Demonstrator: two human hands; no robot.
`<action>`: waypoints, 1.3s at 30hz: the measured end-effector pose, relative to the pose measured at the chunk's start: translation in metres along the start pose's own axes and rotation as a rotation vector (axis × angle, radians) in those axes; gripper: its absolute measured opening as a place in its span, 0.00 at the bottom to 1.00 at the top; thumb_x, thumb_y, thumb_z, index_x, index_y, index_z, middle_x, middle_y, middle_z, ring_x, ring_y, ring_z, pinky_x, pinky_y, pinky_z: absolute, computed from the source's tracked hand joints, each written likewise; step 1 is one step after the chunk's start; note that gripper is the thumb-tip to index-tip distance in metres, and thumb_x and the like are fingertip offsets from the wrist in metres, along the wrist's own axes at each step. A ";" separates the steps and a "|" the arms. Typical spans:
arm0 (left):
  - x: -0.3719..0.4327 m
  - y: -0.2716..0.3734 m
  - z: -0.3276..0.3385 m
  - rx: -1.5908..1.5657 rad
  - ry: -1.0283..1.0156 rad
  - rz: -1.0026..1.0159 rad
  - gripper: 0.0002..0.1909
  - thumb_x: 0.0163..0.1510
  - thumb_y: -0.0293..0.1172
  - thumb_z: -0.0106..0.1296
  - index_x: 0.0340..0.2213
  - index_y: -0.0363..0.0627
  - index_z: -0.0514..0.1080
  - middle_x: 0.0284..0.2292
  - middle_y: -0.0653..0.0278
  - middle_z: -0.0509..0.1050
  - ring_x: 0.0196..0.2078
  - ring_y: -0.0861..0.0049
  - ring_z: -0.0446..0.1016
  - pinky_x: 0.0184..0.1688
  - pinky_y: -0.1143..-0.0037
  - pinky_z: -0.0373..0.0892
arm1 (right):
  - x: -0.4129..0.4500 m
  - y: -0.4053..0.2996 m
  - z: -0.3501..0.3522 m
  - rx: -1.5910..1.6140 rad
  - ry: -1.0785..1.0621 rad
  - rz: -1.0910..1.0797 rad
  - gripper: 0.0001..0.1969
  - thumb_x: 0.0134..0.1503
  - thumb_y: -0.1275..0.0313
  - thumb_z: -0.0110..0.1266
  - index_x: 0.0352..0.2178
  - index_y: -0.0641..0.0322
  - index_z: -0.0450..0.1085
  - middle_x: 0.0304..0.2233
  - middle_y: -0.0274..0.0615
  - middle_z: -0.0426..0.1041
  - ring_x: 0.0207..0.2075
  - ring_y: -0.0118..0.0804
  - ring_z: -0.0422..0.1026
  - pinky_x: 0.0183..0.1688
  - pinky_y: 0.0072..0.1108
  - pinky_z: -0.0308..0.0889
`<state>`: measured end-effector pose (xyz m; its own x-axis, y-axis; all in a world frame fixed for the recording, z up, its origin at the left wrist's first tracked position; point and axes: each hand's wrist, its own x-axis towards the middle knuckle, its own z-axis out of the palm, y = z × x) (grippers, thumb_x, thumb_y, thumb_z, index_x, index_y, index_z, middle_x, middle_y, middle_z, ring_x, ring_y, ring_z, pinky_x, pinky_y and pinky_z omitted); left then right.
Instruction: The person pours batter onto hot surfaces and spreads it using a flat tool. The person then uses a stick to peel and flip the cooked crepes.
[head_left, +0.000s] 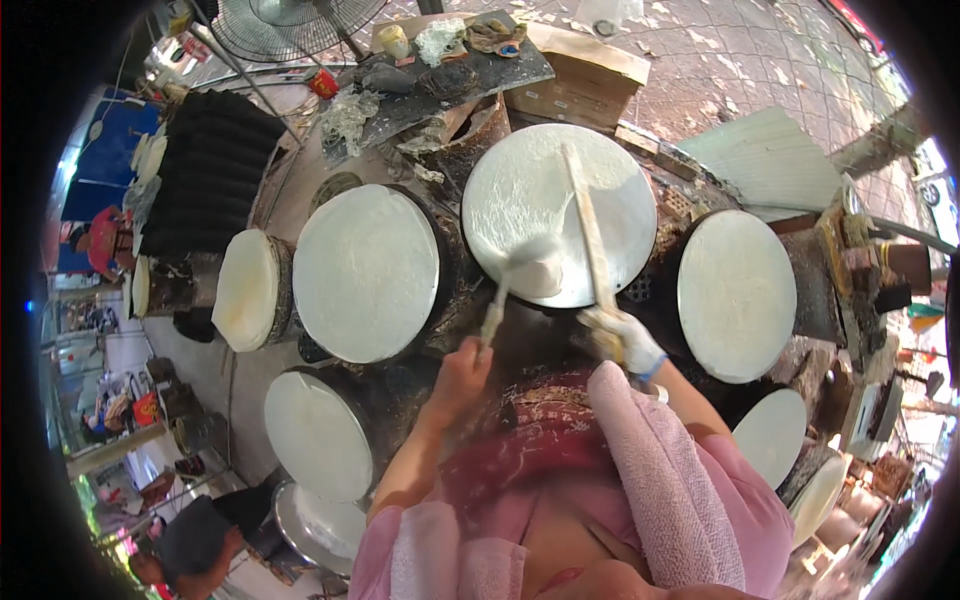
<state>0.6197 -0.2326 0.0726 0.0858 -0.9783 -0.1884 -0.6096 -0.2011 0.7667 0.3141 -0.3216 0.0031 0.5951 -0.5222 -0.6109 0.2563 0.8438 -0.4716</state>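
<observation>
My bare left hand (459, 382) grips the pale handle of a spatula (496, 304), whose blurred blade touches the whitish coating near the front of a round griddle (630, 255). Closed around the lower end of a long, flat wooden stick (586, 217) is my right hand (622, 337), in a white glove. The stick lies across the griddle, its far end over the coating. Whitish paste covers the griddle's left and far parts; smooth grey metal shows at the right. Beside the blade lies a pale round patch (541, 277), partly blurred.
Round white-topped griddles stand left (367, 274), front left (319, 435) and right (739, 296). A metal basin (300, 525) is at lower left, near a person in dark clothes (195, 540). Beyond the griddle are a cluttered board (480, 82), a cardboard box (577, 86) and a fan (289, 26).
</observation>
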 end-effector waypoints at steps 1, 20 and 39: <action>-0.002 0.008 -0.018 -0.023 0.056 -0.019 0.11 0.57 0.37 0.46 0.32 0.39 0.66 0.20 0.45 0.69 0.24 0.48 0.71 0.23 0.63 0.64 | 0.023 0.009 0.028 0.026 0.007 -0.001 0.18 0.55 0.56 0.53 0.39 0.58 0.70 0.19 0.29 0.67 0.17 0.24 0.63 0.18 0.18 0.61; -0.064 -0.094 -0.059 -0.343 0.235 -0.146 0.10 0.56 0.31 0.48 0.27 0.35 0.65 0.18 0.61 0.65 0.20 0.79 0.62 0.24 0.75 0.63 | 0.067 0.092 0.093 -1.118 0.883 -0.250 0.23 0.58 0.50 0.38 0.33 0.61 0.68 0.29 0.57 0.73 0.35 0.57 0.72 0.37 0.41 0.65; -0.073 0.031 0.016 -0.528 0.289 -0.388 0.07 0.57 0.30 0.47 0.28 0.42 0.64 0.16 0.73 0.62 0.13 0.90 0.58 0.13 0.84 0.55 | -0.012 -0.018 -0.045 -1.382 0.952 -0.219 0.18 0.59 0.56 0.40 0.33 0.61 0.68 0.27 0.57 0.73 0.30 0.60 0.72 0.32 0.43 0.66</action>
<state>0.5821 -0.1665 0.1001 0.4692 -0.7903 -0.3939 -0.0363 -0.4630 0.8856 0.2679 -0.3363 -0.0094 -0.1275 -0.9248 -0.3584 -0.8499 0.2882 -0.4412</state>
